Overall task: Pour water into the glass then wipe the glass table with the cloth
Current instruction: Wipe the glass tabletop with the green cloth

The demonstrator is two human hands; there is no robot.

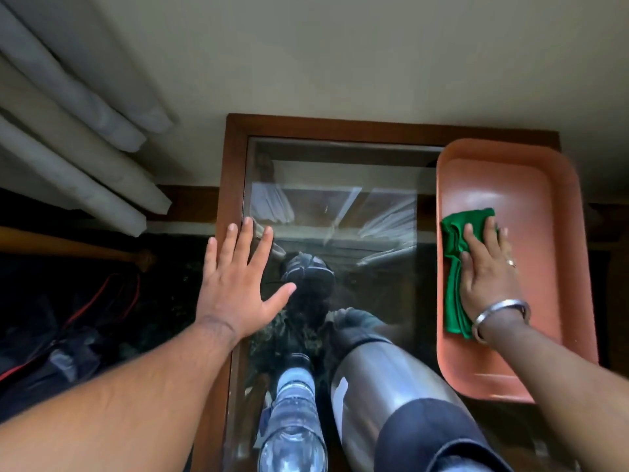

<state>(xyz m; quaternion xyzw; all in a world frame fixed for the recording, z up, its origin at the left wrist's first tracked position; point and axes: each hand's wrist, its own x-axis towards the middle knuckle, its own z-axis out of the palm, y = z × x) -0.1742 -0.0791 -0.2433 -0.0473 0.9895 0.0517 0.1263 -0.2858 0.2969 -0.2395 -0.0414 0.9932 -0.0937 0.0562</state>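
The glass table (340, 212) has a brown wooden frame and reflects the room. My left hand (238, 284) lies flat with fingers spread on the table's left edge, holding nothing. My right hand (486, 267), with a ring and a metal bangle, presses flat on a folded green cloth (454, 264) that lies inside an orange tray (544, 233) on the table's right side. A clear drinking glass (292, 420) stands at the near edge. Beside it, to the right, stands a steel flask with a black cap (391, 396).
Pale curtains (78, 131) hang at the left against a cream wall (340, 56). Dark bags with red cords (85, 318) lie on the floor left of the table. The tray overhangs the table's right edge.
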